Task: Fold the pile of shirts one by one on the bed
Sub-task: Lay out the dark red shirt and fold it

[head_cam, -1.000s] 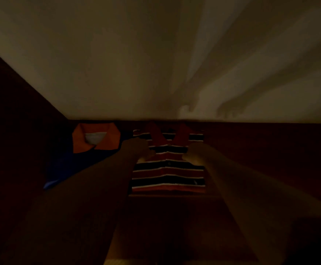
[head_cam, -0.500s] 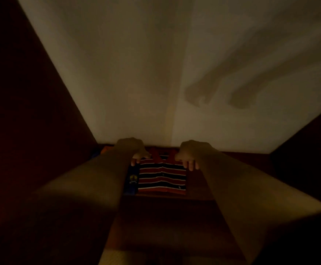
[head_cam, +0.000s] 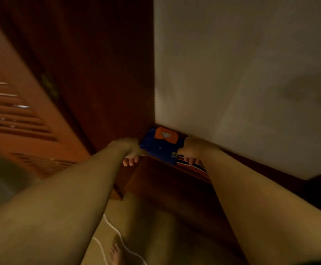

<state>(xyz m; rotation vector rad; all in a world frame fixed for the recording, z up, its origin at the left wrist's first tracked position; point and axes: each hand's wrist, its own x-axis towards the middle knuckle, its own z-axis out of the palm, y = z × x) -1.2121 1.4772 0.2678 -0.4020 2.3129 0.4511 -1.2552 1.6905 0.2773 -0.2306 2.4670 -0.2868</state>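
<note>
Fingers of the left hand and of the right hand curled round opposite side edges of the folded blue polo shirt, probably to keep its folds intact; it lay partly over a striped shirt at the back edge of the wooden shelf, beside the wall.

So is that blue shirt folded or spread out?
Folded: the blue shirt is a small compact rectangle, orange collar on top.
</note>
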